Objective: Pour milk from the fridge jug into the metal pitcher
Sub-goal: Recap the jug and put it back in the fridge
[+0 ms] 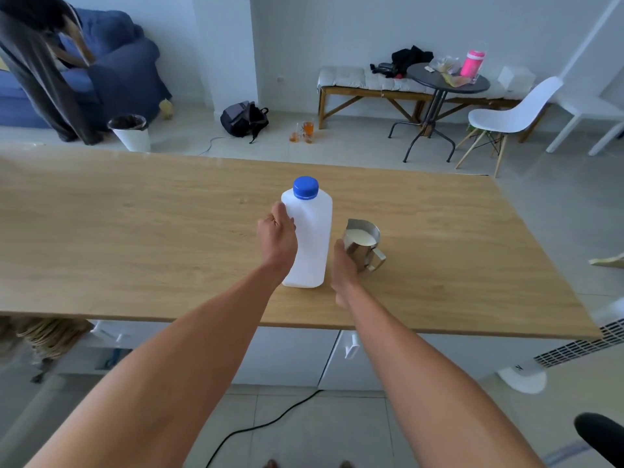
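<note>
I have the tall white translucent plastic jug with the blue screw cap [309, 231] standing upright on the light wooden desk [135, 238], and I take it as my landmark. My left hand [277, 236] is wrapped around the jug's left side near the shoulder, thumb up against the wall, so it is gripping the jug; I judge that hold is there to keep the jug steady on its base. Just to the right of the jug stands the small shiny steel pitcher with a loop handle [363, 244], upright, its spout turned toward the jug and its handle turned away from it. My right hand [343, 265] sits between the jug and the pitcher, its fingers against the pitcher's near wall; they look curled about it, though I cannot tell how firmly it grips. I reckon it braces the pitcher so that it does not slide. Inside the pitcher there is white milk [360, 237], reaching well up toward the rim. The jug's cap is screwed on, and I cannot read its level through the cloudy wall. Judging by the filled pitcher and the capped jug, the pour looks done.
</note>
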Demonstrator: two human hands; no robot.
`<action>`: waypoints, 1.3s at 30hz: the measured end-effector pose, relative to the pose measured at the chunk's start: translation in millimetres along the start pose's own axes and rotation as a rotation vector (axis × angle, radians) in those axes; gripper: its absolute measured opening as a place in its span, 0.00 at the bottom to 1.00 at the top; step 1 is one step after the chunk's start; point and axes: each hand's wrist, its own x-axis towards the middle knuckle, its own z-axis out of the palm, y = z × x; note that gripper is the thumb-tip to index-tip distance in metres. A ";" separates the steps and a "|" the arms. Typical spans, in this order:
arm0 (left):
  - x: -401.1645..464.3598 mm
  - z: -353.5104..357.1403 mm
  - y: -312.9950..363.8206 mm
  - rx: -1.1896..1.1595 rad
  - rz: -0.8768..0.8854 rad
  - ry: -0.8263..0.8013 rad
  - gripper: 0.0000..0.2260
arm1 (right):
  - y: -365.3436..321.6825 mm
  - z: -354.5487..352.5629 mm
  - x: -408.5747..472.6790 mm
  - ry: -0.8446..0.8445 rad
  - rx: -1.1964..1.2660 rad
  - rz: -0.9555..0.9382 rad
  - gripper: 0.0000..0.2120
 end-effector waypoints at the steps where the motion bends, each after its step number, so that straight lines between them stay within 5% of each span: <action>1: -0.8 -1.2 2.1 -0.001 0.005 -0.001 0.23 | 2.3 1.6 -0.1 -0.057 0.043 0.084 0.24; 5: -8.0 -7.0 9.6 -0.012 0.039 -0.017 0.24 | 17.2 12.7 28.0 -0.186 0.182 0.144 0.27; 15: -30.2 -13.9 18.6 -0.053 0.060 0.116 0.23 | 19.1 20.7 53.5 -0.370 0.023 0.049 0.25; 32: -129.6 -132.8 16.0 -0.175 0.015 0.807 0.27 | 74.3 121.6 -34.4 -0.975 -0.355 0.011 0.21; 39: -227.0 -235.9 5.9 -0.152 0.029 1.172 0.16 | 141.2 183.2 -153.0 -1.175 -0.482 0.070 0.29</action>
